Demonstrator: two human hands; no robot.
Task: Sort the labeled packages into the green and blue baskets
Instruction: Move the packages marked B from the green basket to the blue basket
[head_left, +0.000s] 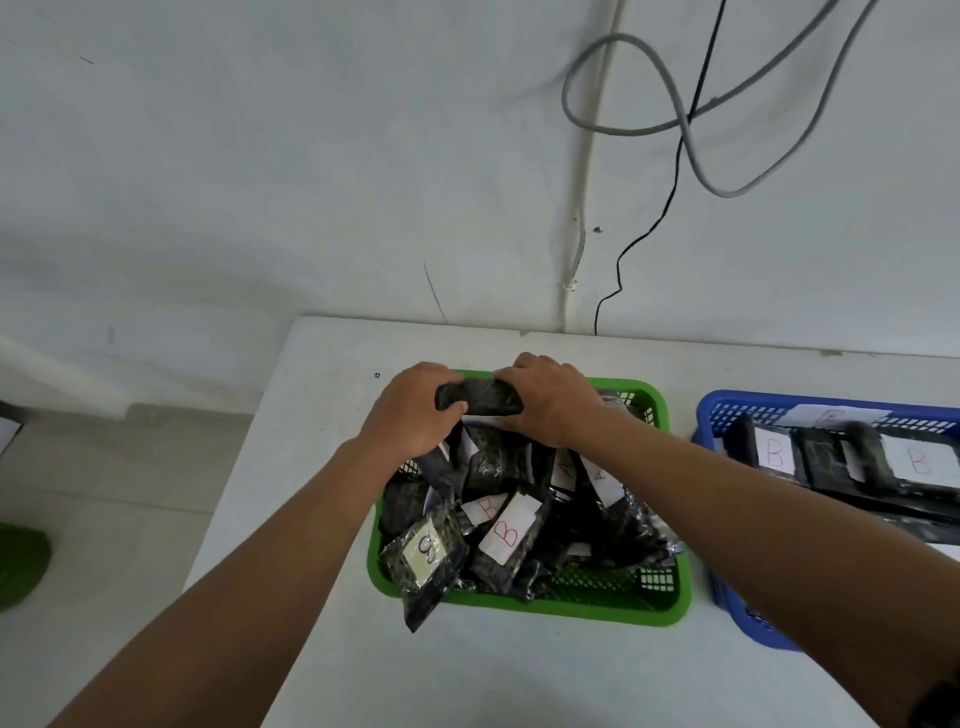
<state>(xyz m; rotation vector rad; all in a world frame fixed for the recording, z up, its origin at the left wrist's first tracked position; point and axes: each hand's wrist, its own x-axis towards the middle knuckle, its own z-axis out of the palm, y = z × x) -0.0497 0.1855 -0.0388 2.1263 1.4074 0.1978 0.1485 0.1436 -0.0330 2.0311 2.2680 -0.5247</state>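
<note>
A green basket (670, 608) in the middle of the white table holds several black packages with white labels, some marked B (508, 529) and some A (565, 472). One package (423, 558) hangs over the basket's front left rim. My left hand (410, 410) and my right hand (550, 397) both grip the ends of one black package (480, 397) above the basket's far edge; its label is hidden. To the right, a blue basket (727, 597) contains black packages labeled B (917, 462).
The white table (493, 675) stands against a white wall. Grey and black cables (680, 135) hang down the wall behind the table. Tiled floor and a green object (21, 564) lie to the left, past the table's left edge.
</note>
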